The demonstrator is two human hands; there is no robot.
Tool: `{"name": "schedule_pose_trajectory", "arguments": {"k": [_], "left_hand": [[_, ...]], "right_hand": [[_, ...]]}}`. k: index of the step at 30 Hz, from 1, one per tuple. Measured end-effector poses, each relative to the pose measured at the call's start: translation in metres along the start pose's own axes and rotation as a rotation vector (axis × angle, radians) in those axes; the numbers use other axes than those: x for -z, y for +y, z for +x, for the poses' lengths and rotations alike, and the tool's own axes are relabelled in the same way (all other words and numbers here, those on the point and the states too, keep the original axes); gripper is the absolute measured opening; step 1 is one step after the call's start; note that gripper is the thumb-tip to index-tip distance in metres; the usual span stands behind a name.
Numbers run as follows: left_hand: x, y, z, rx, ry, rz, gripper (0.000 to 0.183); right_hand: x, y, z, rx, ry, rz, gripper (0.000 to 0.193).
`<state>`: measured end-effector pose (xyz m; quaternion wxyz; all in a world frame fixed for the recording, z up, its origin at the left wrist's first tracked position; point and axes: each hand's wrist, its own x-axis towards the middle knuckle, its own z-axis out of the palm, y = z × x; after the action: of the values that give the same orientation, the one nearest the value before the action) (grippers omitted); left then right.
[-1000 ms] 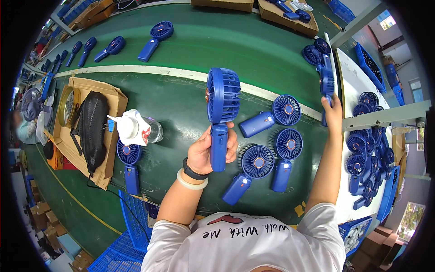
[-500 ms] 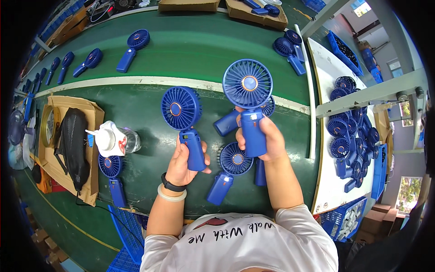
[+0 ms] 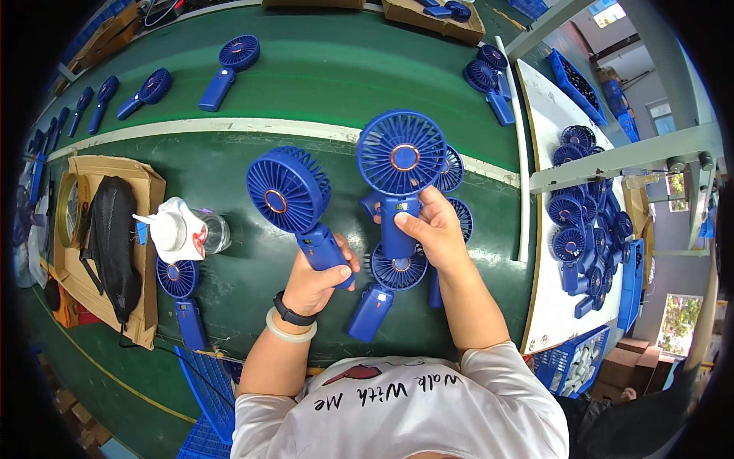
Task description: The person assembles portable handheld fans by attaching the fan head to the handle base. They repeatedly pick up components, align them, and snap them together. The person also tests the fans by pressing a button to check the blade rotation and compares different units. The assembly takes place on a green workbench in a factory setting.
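Our left hand and right hand each stay clenched round a blue fan, now held closer together over the worktop.

The right hand covers most of the handle of the upright blue plastic handheld fan, which in turn hides parts of the blue fans lying behind it. The left hand hides the lower handle of the tilted blue handheld fan. The heap of blue fans on the white side table is too small and crowded to count.

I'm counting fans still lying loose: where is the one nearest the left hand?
In the head view, that fan lies on the green belt just right of the left hand, below the right hand.
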<state>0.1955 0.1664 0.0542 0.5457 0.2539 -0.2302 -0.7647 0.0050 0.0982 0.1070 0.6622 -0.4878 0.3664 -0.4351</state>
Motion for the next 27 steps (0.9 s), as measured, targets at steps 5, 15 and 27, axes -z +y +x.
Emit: {"name": "schedule_pose_trajectory", "arguments": {"k": [5, 15, 27], "left_hand": [[0.000, -0.003, 0.001, -0.052, 0.011, -0.112, 0.041], [-0.007, 0.007, 0.005, -0.022, -0.205, -0.099, 0.092], [0.008, -0.002, -0.002, -0.055, -0.299, -0.436, 0.093]], "right_hand": [[-0.008, 0.003, 0.000, -0.067, 0.022, 0.026, 0.038], [-0.017, 0.011, -0.007, 0.231, -0.204, -0.507, 0.047], [-0.008, -0.013, 0.005, -0.106, 0.069, -1.711, 0.048]]}}
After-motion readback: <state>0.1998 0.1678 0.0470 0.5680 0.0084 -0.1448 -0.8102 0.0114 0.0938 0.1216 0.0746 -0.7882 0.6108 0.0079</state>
